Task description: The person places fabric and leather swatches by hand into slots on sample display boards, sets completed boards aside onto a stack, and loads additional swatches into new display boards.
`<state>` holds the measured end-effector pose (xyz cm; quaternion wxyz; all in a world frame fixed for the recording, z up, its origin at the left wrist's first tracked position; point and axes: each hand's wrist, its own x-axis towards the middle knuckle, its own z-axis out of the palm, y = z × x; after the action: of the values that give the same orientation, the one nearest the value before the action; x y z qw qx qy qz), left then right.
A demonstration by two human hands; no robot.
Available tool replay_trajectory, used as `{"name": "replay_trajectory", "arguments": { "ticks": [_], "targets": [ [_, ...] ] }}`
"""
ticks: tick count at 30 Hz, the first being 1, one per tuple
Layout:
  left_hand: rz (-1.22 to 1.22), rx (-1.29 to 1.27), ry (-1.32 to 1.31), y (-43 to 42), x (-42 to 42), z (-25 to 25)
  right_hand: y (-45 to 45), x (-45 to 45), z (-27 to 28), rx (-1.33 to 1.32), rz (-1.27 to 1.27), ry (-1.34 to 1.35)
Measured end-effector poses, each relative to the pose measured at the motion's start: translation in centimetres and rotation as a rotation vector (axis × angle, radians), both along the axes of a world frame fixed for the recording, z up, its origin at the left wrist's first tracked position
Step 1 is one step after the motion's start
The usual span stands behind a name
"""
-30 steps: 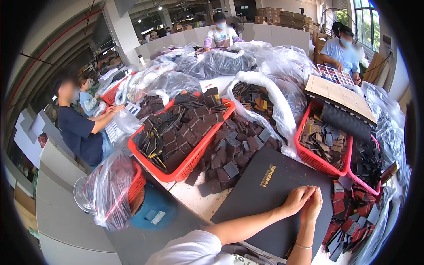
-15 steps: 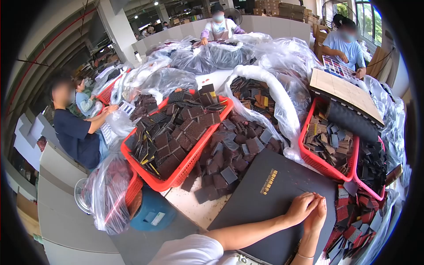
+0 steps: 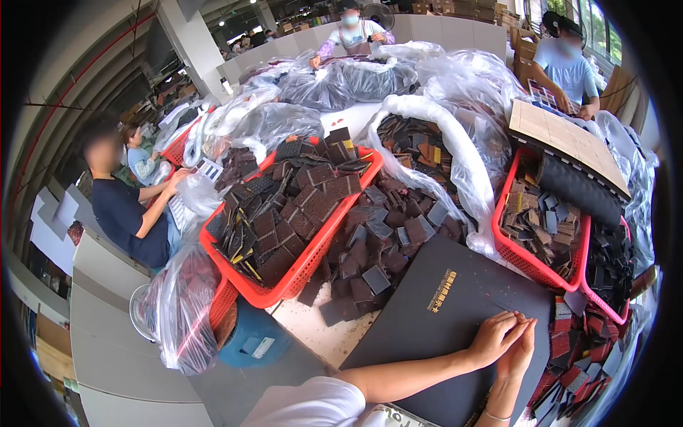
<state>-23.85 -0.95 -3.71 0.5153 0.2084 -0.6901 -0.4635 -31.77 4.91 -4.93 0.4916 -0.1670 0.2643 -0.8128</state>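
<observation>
My left hand (image 3: 492, 337) and my right hand (image 3: 517, 350) meet over a large black folder (image 3: 405, 320) with gold lettering. Both have curled fingers, and their fingertips touch or nearly touch. Whatever may be between the fingers is hidden or too small to make out. My forearms lie across the folder's lower part. Dark red and grey sample pieces (image 3: 576, 356) are heaped just right of my hands. More brown and grey pieces (image 3: 373, 249) are piled beyond the folder's left edge.
A red basket (image 3: 267, 295) of dark pieces stands left; another red basket (image 3: 544, 274) stands right, beneath a wooden board (image 3: 569, 146). Plastic bags (image 3: 313, 85) cover the far side. A blue bin (image 3: 256, 341) is at lower left. Several people work around the table.
The view has shifted slightly, so most things appear a little farther right. My hands stay together over the folder. The person at the back has raised one hand.
</observation>
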Motion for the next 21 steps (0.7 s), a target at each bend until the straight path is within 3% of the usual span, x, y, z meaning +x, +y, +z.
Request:
{"name": "replay_trajectory", "arguments": {
  "ticks": [11, 14, 17, 20, 21],
  "targets": [
    [-0.065, -0.037, -0.116, 0.0, 0.2, -0.2, -0.2, -0.7, 0.2, 0.060, -0.026, -0.096],
    [-0.059, -0.048, -0.070, 0.1, -0.1, -0.9, 0.0, -1.4, -0.5, 0.162, -0.082, 0.053],
    [-0.175, 0.183, -0.126, 0.4, 0.3, -0.5, -0.2, -0.6, -0.6, 0.333, -0.363, 0.514],
    [0.074, 0.174, -0.019, 0.4, -0.1, 0.5, -1.1, 1.4, 1.2, 0.381, -0.642, 0.810],
    [0.084, 0.222, -0.023, 0.3, 0.1, 1.1, -0.9, 1.2, 0.8, 0.379, -0.616, 0.833]
  ]
}}
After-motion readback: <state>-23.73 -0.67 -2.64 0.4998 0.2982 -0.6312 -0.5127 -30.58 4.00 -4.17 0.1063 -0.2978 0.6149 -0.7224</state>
